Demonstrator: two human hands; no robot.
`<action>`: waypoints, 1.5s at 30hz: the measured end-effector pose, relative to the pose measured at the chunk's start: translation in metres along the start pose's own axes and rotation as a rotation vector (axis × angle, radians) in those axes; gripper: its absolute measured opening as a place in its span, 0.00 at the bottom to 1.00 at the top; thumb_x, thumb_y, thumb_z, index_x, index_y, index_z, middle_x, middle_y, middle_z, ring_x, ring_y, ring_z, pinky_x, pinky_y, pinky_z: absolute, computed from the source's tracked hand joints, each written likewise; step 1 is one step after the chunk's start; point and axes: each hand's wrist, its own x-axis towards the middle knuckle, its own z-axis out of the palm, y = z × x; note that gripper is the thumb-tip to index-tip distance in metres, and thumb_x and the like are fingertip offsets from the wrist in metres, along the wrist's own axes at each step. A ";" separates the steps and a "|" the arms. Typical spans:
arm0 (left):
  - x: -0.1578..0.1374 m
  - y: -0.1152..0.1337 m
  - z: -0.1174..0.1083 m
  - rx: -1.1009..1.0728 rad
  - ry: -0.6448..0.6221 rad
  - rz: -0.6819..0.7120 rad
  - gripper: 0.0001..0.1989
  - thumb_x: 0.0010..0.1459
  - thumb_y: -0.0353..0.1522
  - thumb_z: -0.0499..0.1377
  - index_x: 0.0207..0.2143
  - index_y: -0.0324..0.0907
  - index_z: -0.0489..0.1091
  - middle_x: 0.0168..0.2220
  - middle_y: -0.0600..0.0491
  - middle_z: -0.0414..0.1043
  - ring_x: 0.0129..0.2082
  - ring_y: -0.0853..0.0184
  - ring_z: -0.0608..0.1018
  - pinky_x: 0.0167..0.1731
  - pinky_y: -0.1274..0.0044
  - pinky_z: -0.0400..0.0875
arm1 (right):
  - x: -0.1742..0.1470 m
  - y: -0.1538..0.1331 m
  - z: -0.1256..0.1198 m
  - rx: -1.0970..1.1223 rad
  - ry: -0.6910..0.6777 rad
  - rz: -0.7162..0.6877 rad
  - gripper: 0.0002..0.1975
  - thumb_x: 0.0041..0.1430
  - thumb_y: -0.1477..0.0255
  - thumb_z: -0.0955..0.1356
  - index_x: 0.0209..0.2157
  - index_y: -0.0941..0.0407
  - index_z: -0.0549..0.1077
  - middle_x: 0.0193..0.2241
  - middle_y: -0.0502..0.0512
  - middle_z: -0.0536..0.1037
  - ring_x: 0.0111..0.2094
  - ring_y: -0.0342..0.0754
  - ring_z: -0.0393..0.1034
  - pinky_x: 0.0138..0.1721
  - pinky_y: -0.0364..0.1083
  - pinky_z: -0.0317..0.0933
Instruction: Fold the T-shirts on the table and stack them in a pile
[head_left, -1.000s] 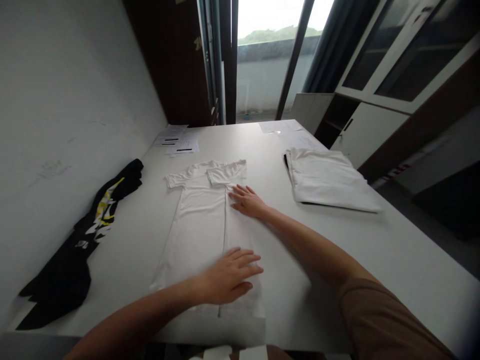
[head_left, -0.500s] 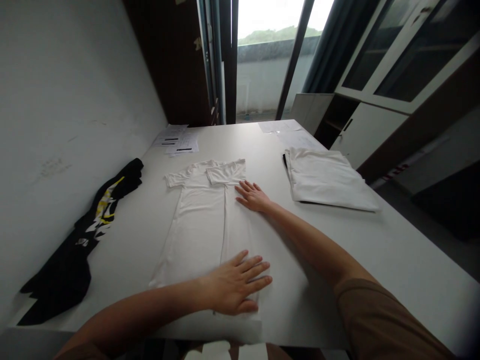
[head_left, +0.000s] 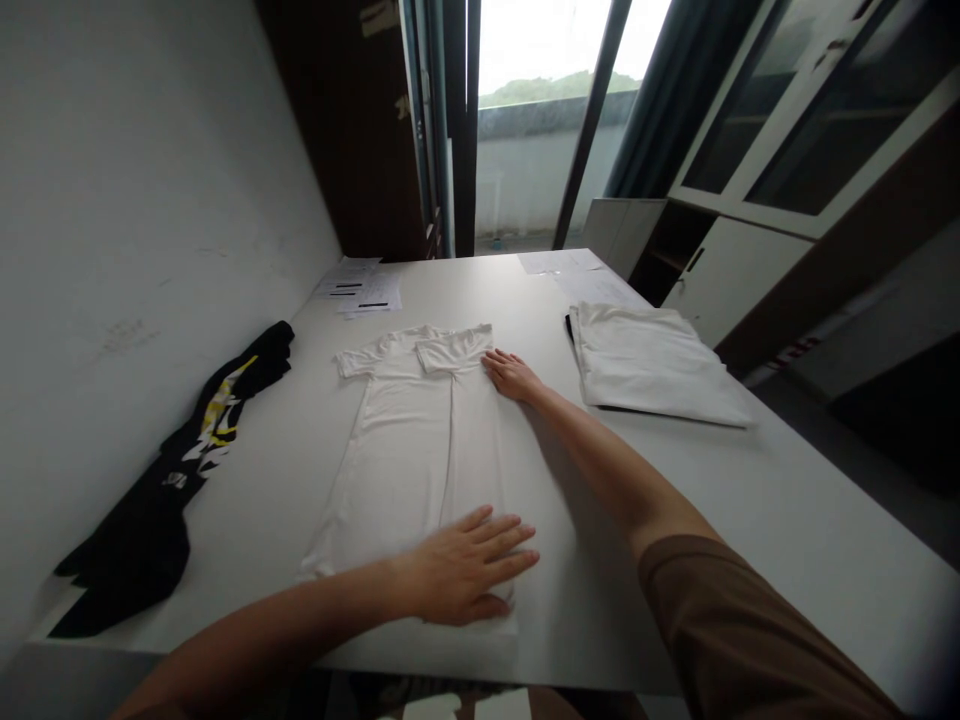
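A white T-shirt (head_left: 401,450) lies on the white table, its right side folded inward in a long strip with the sleeve laid across near the top. My left hand (head_left: 469,565) rests flat on the shirt's near end, fingers spread toward the right. Farther up, my right hand (head_left: 511,376) lies flat at the folded right edge, just below the sleeve. Neither hand grips anything. My left forearm crosses over the shirt's lower left corner and hides part of the hem.
A folded white cloth (head_left: 660,365) with a dark layer beneath lies to the right. Black garments with yellow and white print (head_left: 157,500) lie along the left wall. Paper sheets (head_left: 367,290) sit at the far left, more papers (head_left: 577,272) at the far right of the table (head_left: 750,500).
My right hand has slid slightly up along the folded edge toward the sleeve. My left hand stays nearly in place on the shirt. The camera view has shifted a little.
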 end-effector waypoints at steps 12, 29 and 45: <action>-0.005 -0.017 -0.003 -0.026 -0.013 -0.106 0.39 0.70 0.51 0.49 0.74 0.42 0.45 0.75 0.43 0.40 0.74 0.52 0.45 0.71 0.55 0.37 | 0.022 0.017 0.003 -0.016 -0.022 0.004 0.29 0.74 0.57 0.55 0.71 0.50 0.58 0.72 0.52 0.53 0.73 0.54 0.44 0.71 0.59 0.41; -0.055 -0.016 -0.005 -0.030 0.046 -0.203 0.31 0.70 0.38 0.54 0.72 0.43 0.53 0.73 0.45 0.49 0.73 0.55 0.51 0.71 0.56 0.42 | 0.078 0.073 0.015 -0.039 -0.010 0.041 0.31 0.73 0.53 0.55 0.71 0.50 0.58 0.73 0.54 0.52 0.73 0.58 0.44 0.70 0.60 0.42; -0.133 -0.198 -0.029 0.166 0.643 -1.011 0.20 0.66 0.35 0.52 0.57 0.40 0.71 0.62 0.43 0.68 0.63 0.55 0.69 0.65 0.60 0.61 | 0.039 0.012 0.022 0.264 0.337 -0.042 0.24 0.72 0.59 0.59 0.60 0.53 0.73 0.64 0.59 0.69 0.66 0.55 0.61 0.67 0.56 0.56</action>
